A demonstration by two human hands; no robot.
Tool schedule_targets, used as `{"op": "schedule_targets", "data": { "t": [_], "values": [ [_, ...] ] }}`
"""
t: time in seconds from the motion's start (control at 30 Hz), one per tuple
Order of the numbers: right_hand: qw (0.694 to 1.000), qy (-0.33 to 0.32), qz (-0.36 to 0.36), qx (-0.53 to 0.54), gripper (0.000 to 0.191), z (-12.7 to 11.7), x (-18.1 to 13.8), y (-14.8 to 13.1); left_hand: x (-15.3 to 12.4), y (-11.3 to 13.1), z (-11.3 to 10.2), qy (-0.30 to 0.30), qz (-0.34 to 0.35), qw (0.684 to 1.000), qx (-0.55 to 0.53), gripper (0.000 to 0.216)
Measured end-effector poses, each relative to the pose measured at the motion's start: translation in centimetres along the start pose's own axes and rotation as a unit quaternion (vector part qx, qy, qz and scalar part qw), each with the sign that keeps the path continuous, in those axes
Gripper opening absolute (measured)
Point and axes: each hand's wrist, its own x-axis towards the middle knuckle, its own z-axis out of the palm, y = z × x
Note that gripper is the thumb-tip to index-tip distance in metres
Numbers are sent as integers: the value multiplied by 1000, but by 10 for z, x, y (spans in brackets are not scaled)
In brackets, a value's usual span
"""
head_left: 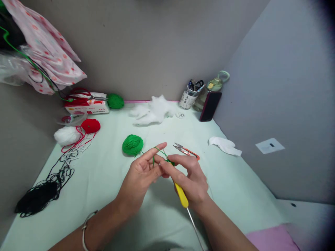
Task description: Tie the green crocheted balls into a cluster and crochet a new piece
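Observation:
My right hand (192, 177) grips a crochet hook (181, 191) by its yellow handle, and a metal shaft runs from its lower end toward me. Green yarn (153, 161) loops over the raised index finger of my left hand (140, 177). That hand's thumb and other fingers pinch near the hook tip, beside a small green crocheted piece (171, 162) mostly hidden by my fingers. Just left of the hands, a ball of green yarn (132, 145) sits on the table. Orange-handled thread snips (187, 152) lie just beyond my right hand.
White stuffing (154, 111) lies at the back. A pen holder (188, 97), a bottle (201, 103) and a leaning phone (210, 106) stand at back right. Crumpled tissue (225, 145) is on the right. Black yarn (38, 198), white yarn (66, 136) and red yarn (90, 126) occupy the left.

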Motion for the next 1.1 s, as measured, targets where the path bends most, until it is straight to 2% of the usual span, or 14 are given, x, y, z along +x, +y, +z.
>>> {"op": "schedule_targets", "data": {
  "t": [0.07, 0.13, 0.2, 0.27, 0.33, 0.4, 0.5, 0.6, 0.67, 0.77, 0.83, 0.9, 0.97, 1.1],
  "values": [
    [1000, 9, 3, 16, 37, -2, 0, 2, 2, 2, -2, -24, -46, 998, -36, 44],
    [987, 49, 85, 128, 29, -5, 5, 5, 5, 7, -5, -35, -67, 995, -60, 37],
    [945, 81, 182, 258, 22, -9, 11, 9, 5, 13, -7, -35, -56, 996, -59, 31],
    [903, 78, 235, 350, 20, -10, 16, 10, 4, 16, -7, -35, -38, 998, -38, 29],
    [893, 48, 238, 379, 18, -8, 17, 10, 3, 15, -6, -36, -28, 999, -7, 31],
    [907, 24, 220, 359, 16, -6, 15, 8, 2, 12, -5, -42, -23, 999, 19, 35],
    [919, 13, 213, 333, 17, -3, 11, 8, 3, 11, -4, -54, -12, 998, 43, 37],
    [910, 6, 219, 352, 16, -3, 9, 9, 4, 14, -4, -46, 0, 997, 57, 33],
    [893, 4, 234, 384, 14, -3, 11, 9, 4, 15, -4, -35, 0, 998, 54, 31],
    [842, -3, 281, 461, 14, -3, 16, 7, 3, 14, -3, -20, -10, 999, 30, 25],
    [805, -27, 306, 508, 17, -4, 18, 7, 3, 12, -3, -15, -19, 1000, 8, 21],
    [787, -51, 306, 533, 18, -5, 19, 8, 2, 11, -3, -13, -28, 999, -9, 21],
    [808, -52, 281, 516, 17, -7, 18, 10, 2, 11, -4, -7, -31, 999, -5, 23],
    [906, -20, 199, 373, 18, -14, 15, 9, 3, 12, -8, 17, 16, 997, 78, 22]
  ]
}}
